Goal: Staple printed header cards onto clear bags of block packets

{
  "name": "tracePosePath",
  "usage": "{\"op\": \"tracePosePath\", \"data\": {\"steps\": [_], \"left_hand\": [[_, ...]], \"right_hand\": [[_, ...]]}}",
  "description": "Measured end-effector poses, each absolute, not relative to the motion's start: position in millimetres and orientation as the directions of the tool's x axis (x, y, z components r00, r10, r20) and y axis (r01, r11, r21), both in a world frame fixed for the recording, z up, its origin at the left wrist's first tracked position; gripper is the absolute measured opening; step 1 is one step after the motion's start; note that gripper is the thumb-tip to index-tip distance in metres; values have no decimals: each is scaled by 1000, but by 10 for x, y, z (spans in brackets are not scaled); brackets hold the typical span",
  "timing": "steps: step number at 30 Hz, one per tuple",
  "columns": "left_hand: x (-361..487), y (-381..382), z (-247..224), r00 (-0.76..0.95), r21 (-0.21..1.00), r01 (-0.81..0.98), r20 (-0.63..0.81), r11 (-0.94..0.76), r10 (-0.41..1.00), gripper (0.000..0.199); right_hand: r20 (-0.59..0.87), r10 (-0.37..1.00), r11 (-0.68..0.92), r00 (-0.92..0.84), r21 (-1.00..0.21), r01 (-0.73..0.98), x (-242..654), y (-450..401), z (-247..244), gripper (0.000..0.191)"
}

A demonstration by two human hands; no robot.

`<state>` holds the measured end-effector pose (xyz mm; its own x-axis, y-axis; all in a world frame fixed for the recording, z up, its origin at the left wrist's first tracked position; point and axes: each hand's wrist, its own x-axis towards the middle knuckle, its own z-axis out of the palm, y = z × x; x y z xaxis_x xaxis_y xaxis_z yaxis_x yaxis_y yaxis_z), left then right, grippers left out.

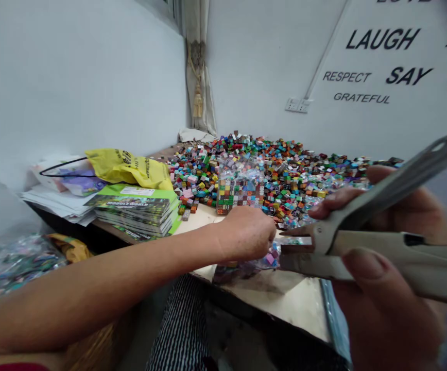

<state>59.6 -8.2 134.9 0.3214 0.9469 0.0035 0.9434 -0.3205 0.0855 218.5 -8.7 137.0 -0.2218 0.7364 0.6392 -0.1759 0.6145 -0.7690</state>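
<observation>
I read the plier stapler (397, 242) as smooth grey metal, satin-finished. Clear plastic bag (246, 270): thin, glossy film. Toy blocks (285, 180): plastic, smooth, low sheen. Yellow carrier bag (129, 168): creased, shiny plastic. Booklets (134, 211): paper, glossy covers. Tabletop (285, 293): pale, smooth, probably laminated wood. Curtain (196, 67): matt woven cloth.

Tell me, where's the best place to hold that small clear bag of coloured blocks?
Grip the soft, block-filled body of the small clear bag from above and the near side, where the left hand sits over it. Its other end lies at the mouth of the metal plier-like tool, so that end is best left alone.
</observation>
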Motion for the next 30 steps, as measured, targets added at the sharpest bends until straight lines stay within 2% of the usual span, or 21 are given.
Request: {"op": "tracePosePath", "data": {"steps": [4, 8, 11, 17, 23, 30], "left_hand": [[614, -91, 1320, 307, 42, 950, 25, -308, 951, 21], [609, -85, 1315, 298, 23, 954, 46, -299, 953, 22], [587, -85, 1336, 337, 26, 941, 41, -338, 941, 22], [552, -106, 1340, 369, -22, 929, 32, -369, 929, 21], [519, -98, 1265, 363, -47, 932, 104, -360, 926, 19], [498, -67, 1256, 339, -45, 941, 92, -336, 936, 20]], "right_hand": [[625, 733, 606, -269, -780, -160, 2067, -10, 1288, 62], [558, 770, 514, -310, -830, -216, 2000, 179, 1208, 50], [493, 805, 458, -330, -870, -182, 1959, 296, 1118, 50], [485, 779, 470, -398, -871, -142, 1880, 398, 1056, 37], [489, 790, 471, -369, -870, -144, 1813, 458, 1069, 37], [496, 809, 489, -316, -866, -108, 1738, 478, 1111, 28]]}}
